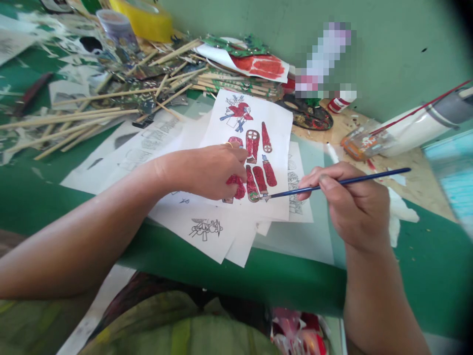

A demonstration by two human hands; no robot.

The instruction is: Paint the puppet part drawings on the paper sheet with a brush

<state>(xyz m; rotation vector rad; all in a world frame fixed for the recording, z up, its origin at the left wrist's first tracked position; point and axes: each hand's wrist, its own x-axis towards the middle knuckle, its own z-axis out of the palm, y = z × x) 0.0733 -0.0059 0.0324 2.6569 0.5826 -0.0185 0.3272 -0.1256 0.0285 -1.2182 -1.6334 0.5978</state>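
Note:
A white sheet (277, 113) with red-painted, dark-outlined shapes lies on top of other printed papers. My left hand (210, 170) rests on this sheet, palm down with bent fingers, covering some of the shapes; nothing shows in its grip. In my right hand (343, 197) is a thin blue paintbrush (358, 180), pinched between thumb and fingers. The brush tip touches or hovers just over the lower end of a red shape, beside a small green patch. Beneath lies a sheet with a black line drawing (205, 229).
Wooden sticks (70, 118) and scraps are heaped at the left and back. A yellow tape roll (148, 22), a plastic cup (116, 27), a dark palette (310, 116), a small red-and-white bottle (342, 100) and a tilted jar (360, 140) stand or lie along the back.

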